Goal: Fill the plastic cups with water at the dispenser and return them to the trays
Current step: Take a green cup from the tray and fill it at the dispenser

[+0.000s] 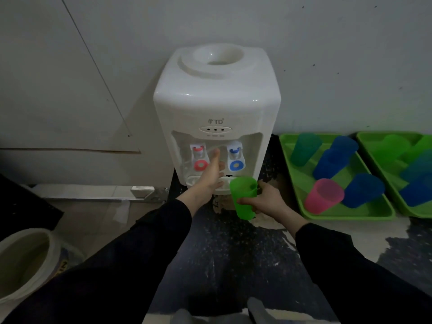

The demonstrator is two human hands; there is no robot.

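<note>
While we crouch at the dispenser: our right hand brings a green cup in low, just below and to the right of the drip tray.
Right-hand fingers: wrapped around the green cup's wall, thumb across the near side, gripping it firmly.
Left hand: up inside the white dispenser recess, between the red tap and the blue tap; its fingers look loosely curled, holding nothing we can see.
Cup attitude: tilted, mouth leaning up and away toward the dispenser, long axis slanting rather than upright.
Key relation: the blue tap sits above and slightly left of the cup's mouth, so we judge the cup must rise, shift left and level out beneath it.
Nearer hand: the left is closest to both tap levers.
Trays: two green trays, the near tray and the far tray, lie on the tabletop to our right, holding blue, green and pink cups.
Progress: no water visible in the held cup yet.
</note>
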